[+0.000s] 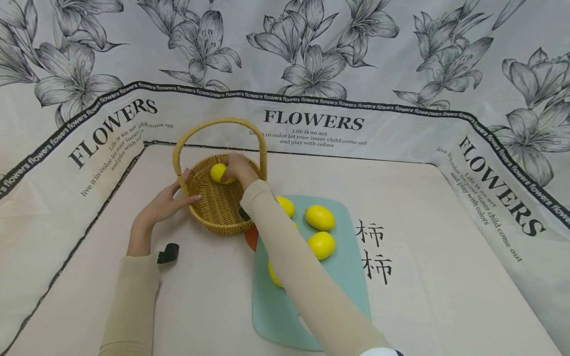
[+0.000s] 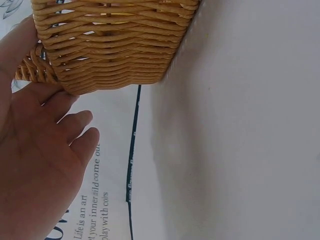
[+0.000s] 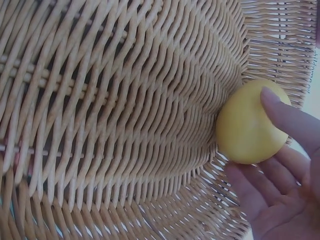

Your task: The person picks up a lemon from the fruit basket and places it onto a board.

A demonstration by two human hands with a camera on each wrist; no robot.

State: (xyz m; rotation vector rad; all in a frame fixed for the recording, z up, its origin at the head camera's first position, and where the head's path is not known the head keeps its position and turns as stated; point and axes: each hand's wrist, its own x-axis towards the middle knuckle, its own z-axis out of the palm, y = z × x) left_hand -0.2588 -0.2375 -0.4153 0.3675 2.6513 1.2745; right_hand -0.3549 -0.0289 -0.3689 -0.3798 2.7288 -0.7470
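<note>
A wicker basket point(image 1: 220, 202) with a tall arched handle tilts toward the viewer, its inside showing. My left hand point(image 1: 162, 205) grips its left rim, thumb over the inside and fingers behind. In the left wrist view, the fingers lie against the woven wall point(image 2: 115, 45) and base edge. Inside the basket, at the far side, my right hand point(image 1: 240, 168) holds a yellow lemon point(image 1: 217, 172). The right wrist view has the thumb on top of that lemon point(image 3: 245, 125) and the fingers underneath, close against the weave. No other lemon shows in the basket.
Several lemons point(image 1: 319, 217) lie on a pale teal cutting board point(image 1: 352, 277) to the right of the basket, partly covered by the right sleeve point(image 1: 303, 267). An orange-red thing point(image 1: 251, 238) peeks out between basket and board. Flower-printed cloth point(image 1: 311, 74) surrounds the table.
</note>
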